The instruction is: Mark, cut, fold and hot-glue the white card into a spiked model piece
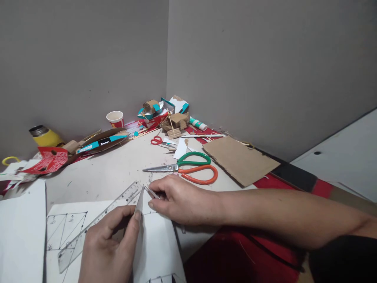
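My left hand [113, 239] pinches the near side of a thin white sheet of paper [140, 200] between thumb and forefinger. This paper is folded to a peak between my two hands. On its far side the fingers of my right hand [173, 198] close around the other edge, partly hiding it. More white paper with a drawn black line [156, 239] runs below my hands towards me. Beside my left hand a clear ruler [97, 226] lies slanted over a white sheet with a black line drawing [66, 232].
Large scissors with green and orange handles [173, 168] lie just beyond my right hand. Cardboard [240, 159], small red scissors [160, 141], a paper cup [115, 118], a yellow bottle [48, 137] and cardboard scraps [176, 122] line the back. White board [22, 236] lies left.
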The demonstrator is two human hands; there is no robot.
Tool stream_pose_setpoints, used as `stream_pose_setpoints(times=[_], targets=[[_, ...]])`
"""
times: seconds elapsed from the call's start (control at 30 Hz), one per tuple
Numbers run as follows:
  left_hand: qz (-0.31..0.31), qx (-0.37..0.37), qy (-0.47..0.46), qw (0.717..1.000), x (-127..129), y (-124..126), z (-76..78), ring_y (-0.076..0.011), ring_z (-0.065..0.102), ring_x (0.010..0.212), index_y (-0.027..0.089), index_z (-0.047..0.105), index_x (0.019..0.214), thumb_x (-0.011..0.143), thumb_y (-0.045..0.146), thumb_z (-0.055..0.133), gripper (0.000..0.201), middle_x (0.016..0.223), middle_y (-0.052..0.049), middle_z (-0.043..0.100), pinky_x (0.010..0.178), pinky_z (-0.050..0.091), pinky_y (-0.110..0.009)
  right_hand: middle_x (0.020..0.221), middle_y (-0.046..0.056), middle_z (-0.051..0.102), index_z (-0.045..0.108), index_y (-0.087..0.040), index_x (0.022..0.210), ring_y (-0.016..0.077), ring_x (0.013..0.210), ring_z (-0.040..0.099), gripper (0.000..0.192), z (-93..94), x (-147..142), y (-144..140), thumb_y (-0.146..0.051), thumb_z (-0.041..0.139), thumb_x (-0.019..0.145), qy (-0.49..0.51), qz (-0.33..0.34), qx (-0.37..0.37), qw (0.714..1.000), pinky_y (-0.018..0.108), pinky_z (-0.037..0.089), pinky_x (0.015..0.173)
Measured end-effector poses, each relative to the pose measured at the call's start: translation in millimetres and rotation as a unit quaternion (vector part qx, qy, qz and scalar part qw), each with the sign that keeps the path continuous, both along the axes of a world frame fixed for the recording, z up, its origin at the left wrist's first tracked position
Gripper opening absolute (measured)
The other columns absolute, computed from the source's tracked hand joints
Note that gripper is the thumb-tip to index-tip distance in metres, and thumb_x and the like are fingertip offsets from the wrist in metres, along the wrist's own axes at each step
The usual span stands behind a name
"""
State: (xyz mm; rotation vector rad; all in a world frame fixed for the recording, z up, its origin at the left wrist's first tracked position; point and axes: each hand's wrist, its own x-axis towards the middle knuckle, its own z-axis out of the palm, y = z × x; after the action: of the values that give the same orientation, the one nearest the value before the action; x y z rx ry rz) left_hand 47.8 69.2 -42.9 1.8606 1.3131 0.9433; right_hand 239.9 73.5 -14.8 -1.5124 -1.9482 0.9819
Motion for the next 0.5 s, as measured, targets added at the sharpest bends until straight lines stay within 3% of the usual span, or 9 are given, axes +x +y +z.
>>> stream_pose_setpoints(times=[0.27,0.5], targets=[[0.029,0.013,0.013,0.999,0.5,-1.0,0.1,-0.0164,0.066,0.063,0.026,0.076,0.084,0.077,0.04,0.07,0.017,0.072,0.003,0.074,0.061,0.053,-0.025,0.055,-0.007,0.037,0.038,-0.018,0.058,0.008,0.053,0.033,0.028,0.0,0.5,-0.1,-0.01,0.055,0.079,0.003,0.006,0.001,1.0,0.025,0.022,0.05],[-0.013,0.03,0.059,0.998,-4.8,3.8,-1.1,-0.0161,0.065,0.057,0.024,0.076,0.088,0.079,0.038,0.068,0.018,0.066,0.004,0.073,0.053,0.052,-0.023,0.056,-0.007,0.035,0.04,-0.018,0.061,0.0083,0.054,0.032,0.025,-1.1,2.6,0.5,-0.01,0.056,0.078,0.006,0.019,0.0,1.0,0.025,0.019,0.051]])
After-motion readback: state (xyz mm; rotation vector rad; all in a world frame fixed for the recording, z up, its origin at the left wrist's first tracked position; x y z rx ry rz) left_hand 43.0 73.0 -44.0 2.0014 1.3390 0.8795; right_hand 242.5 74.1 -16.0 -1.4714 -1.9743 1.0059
